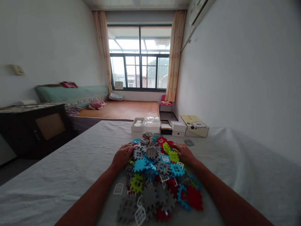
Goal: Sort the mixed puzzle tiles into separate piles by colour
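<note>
White walls close in a narrow room, with a wide window [139, 56] and pale curtains [175, 56] at the far end. A bed [70, 94] with a green cover runs along the left wall. Nearer, a tabletop [70, 163] under a white cloth fills the foreground.

On its middle lies a pile of toy tiles [155, 179], notched plastic squares in grey, blue, red and lime. Behind the pile a yellow box [195, 125] and a row of white boxes [151, 124] stand along the far edge.

The left hand [122, 157] rests on the pile's left side, fingers curled down among grey tiles; I cannot tell whether its grip closes on one. The right hand [185, 153] lies palm-down on the right side, its grip slack and holding nothing, fingertips beside a lime tile [173, 156]. A single grey tile [189, 142] lies apart, just beyond that hand.
</note>
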`<state>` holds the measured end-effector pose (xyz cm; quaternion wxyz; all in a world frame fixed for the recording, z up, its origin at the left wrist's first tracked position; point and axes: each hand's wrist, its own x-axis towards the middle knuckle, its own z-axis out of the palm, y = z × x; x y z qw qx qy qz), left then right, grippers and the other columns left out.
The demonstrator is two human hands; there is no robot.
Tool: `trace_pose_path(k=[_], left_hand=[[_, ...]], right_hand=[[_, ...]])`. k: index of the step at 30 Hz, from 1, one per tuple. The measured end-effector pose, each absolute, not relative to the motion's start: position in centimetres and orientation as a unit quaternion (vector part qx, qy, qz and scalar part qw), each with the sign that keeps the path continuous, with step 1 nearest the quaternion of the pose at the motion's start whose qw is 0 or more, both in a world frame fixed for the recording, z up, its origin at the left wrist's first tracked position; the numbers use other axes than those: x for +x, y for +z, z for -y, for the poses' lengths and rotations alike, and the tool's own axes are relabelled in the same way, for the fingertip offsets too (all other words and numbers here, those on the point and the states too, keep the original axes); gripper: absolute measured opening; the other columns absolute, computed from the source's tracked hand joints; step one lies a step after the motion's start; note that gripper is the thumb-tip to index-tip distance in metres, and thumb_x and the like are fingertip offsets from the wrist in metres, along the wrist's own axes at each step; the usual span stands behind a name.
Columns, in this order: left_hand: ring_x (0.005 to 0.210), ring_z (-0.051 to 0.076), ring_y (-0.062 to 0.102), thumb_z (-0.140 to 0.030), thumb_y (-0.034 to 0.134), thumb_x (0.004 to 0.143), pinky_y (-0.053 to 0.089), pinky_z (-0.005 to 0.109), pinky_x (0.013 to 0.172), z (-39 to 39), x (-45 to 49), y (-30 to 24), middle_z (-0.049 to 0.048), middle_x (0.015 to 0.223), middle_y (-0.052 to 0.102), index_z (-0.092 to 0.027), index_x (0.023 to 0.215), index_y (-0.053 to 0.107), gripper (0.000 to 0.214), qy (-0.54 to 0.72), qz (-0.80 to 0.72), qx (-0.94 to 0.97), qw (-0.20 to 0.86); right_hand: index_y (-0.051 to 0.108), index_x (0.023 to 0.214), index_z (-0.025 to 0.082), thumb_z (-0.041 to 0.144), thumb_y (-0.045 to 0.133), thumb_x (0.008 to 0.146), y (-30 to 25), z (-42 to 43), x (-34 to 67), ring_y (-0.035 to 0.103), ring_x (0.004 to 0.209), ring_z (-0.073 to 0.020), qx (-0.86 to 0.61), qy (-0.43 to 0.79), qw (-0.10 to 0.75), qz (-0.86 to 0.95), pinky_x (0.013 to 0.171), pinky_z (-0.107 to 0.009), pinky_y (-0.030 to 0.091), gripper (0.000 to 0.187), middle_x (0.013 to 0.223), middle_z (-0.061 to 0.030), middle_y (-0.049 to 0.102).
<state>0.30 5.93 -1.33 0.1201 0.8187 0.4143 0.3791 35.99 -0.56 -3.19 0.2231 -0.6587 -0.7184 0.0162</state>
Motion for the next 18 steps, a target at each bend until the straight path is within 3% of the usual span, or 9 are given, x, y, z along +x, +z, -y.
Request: trace_pose_path(k=[5, 8, 14, 18], left_hand=[[0.101, 0.020, 0.058, -0.043, 0.032, 0.091, 0.043, 0.033, 0.093, -5.8, -0.1, -0.9, 0.0052, 0.100, 0.067, -0.022, 0.092, 0.070, 0.043, 0.377, -0.423, 0.816, 0.118], [0.100, 0.020, 0.058, -0.044, 0.032, 0.091, 0.044, 0.033, 0.093, -5.7, -0.1, -0.8, 0.0058, 0.099, 0.068, -0.022, 0.091, 0.070, 0.044, 0.377, -0.428, 0.813, 0.120], [0.101, 0.020, 0.058, -0.044, 0.032, 0.091, 0.043, 0.033, 0.093, -5.8, 0.0, -1.0, 0.0056, 0.100, 0.067, -0.022, 0.093, 0.069, 0.044, 0.373, -0.424, 0.816, 0.120], [0.102, 0.020, 0.058, -0.043, 0.032, 0.091, 0.043, 0.033, 0.093, -5.8, 0.0, -0.9, 0.0047, 0.100, 0.068, -0.022, 0.092, 0.069, 0.043, 0.374, -0.427, 0.814, 0.122]], right_hand=[[0.067, 0.107, 0.025, 0.029, 0.047, 0.086, -2.1, 1.6, 34.7, 0.057, 0.095, -0.0217, -0.650, 0.029, 0.236, 0.721, 0.086, -0.032, 0.042, 0.030, 0.104, -0.0032, 0.070], [0.069, 0.100, 0.027, 0.028, 0.051, 0.083, -2.2, 1.6, 34.5, 0.054, 0.102, -0.0222, -0.649, 0.011, 0.258, 0.715, 0.089, -0.033, 0.040, 0.025, 0.105, -0.0038, 0.069], [0.064, 0.109, 0.025, 0.004, 0.052, 0.067, -2.0, 1.6, 34.3, 0.053, 0.103, -0.0196, -0.643, 0.039, 0.246, 0.724, 0.090, -0.029, 0.039, 0.049, 0.108, -0.0022, 0.067], [0.068, 0.095, 0.025, 0.004, 0.053, 0.066, -1.3, 2.0, 34.0, 0.052, 0.100, -0.0202, -0.635, 0.010, 0.244, 0.733, 0.089, -0.029, 0.038, 0.039, 0.100, -0.0020, 0.068]])
